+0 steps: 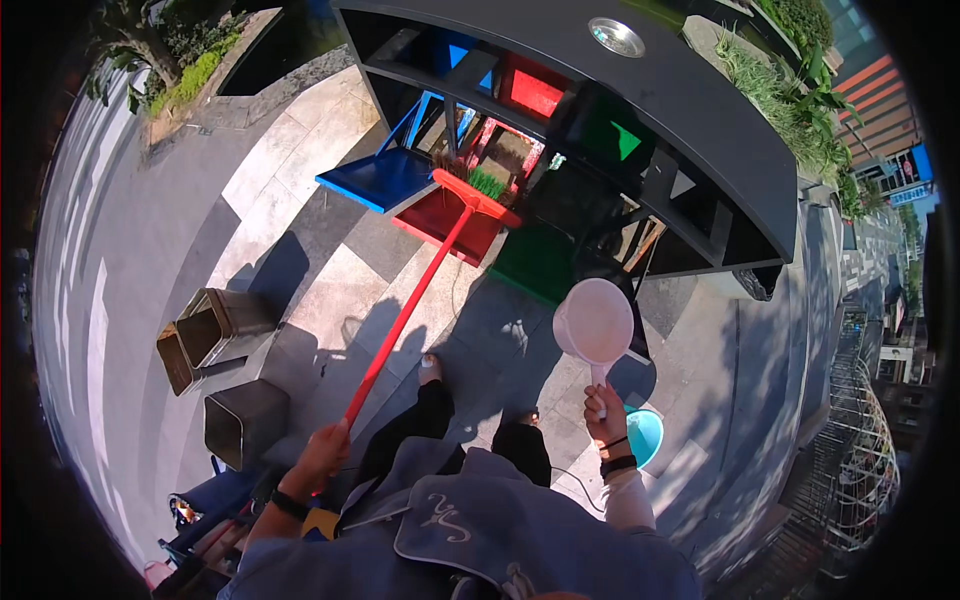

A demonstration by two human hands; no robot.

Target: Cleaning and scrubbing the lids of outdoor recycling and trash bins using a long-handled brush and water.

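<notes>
My left hand (325, 454) grips the lower end of a red broom handle (405, 322). The handle runs forward to a red broom head (472, 196) with bristles, at the opening of the red compartment, above a lowered red flap door (457, 232). Whether the bristles touch anything inside I cannot tell. A pale pink plastic dipper (595, 321) is in my right hand (606, 420), held by its short handle over the pavement. Below that hand a turquoise plastic basin or bucket (646, 437) stands on the ground, partly hidden by my wrist.
Ahead is a dark sorting-bin cabinet (675, 135) with a lowered blue door (386, 176) and green door (532, 259). Several metal bin liners (247, 420) stand on the left. At lower left is a loaded cart (217, 517). A thin cord (581, 480) lies near my feet.
</notes>
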